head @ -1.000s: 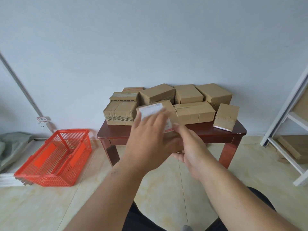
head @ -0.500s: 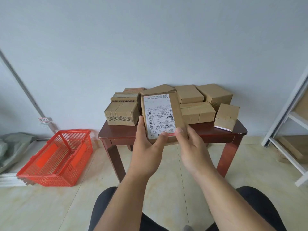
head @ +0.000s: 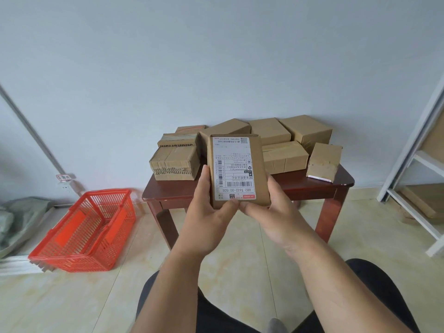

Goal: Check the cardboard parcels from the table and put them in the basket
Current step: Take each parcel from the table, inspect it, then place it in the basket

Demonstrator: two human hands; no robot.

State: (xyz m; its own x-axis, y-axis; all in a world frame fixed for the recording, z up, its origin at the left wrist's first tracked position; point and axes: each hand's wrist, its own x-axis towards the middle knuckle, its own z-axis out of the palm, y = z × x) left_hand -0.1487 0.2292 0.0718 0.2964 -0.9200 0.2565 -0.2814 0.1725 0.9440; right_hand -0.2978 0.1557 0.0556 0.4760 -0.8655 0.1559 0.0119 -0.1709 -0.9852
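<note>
Labelled cardboard parcel (head: 258, 169) held up for checking
Left hand (head: 208, 213) and right hand (head: 276, 212) grip its lower edge; red basket (head: 84, 233) at eight o'clock.

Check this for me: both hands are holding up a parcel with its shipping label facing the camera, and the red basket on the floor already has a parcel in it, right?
Not quite. The head view shows the red basket on the floor holding no parcel yet. The rest stands: the left hand and right hand hold up the parcel with its shipping label facing the camera.
</note>
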